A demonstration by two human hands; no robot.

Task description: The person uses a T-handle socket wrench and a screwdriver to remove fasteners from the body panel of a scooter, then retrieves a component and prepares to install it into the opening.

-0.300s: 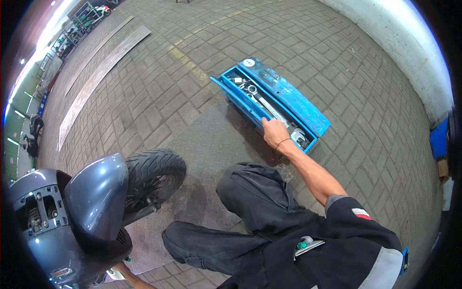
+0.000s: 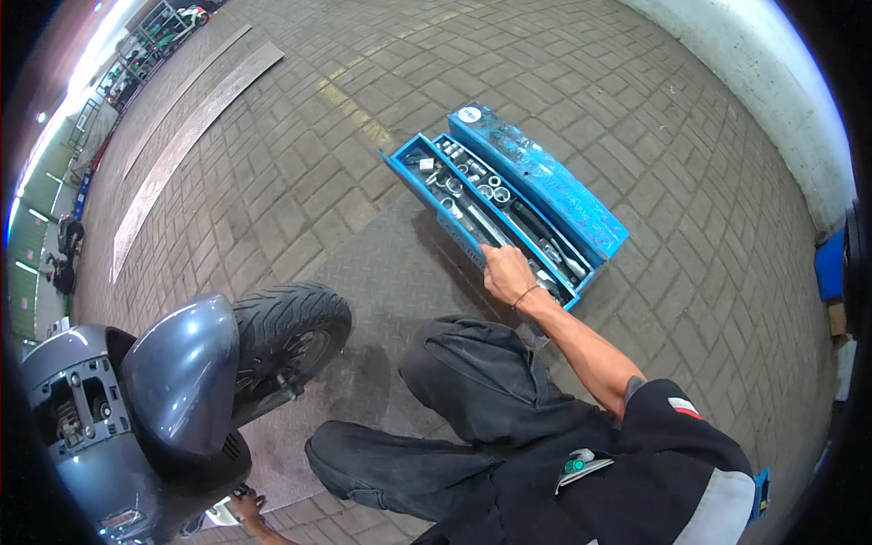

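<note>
A blue metal cantilever toolbox stands on the floor ahead of me, its two sections spread apart. My right hand is closed on the near edge of its front tray, toward the right end. Several wrenches and loose sockets lie in that tray. Behind it, the deeper compartment shows more sockets and dark-handled tools. At the lower left, my left hand is low beside the scooter, next to a white object. Its fingers are small and partly hidden, and I cannot tell what they touch.
A dark grey scooter with its front wheel takes up the left side. Underneath lies a metal floor plate on brick paving. A white wall curves along the right. Long metal strips lie at the far left.
My right hand has moved slightly left and toward me, drawing the toolbox's front tray outward. The compartment behind now shows its sockets and tools. My left hand shows more beside the scooter.
</note>
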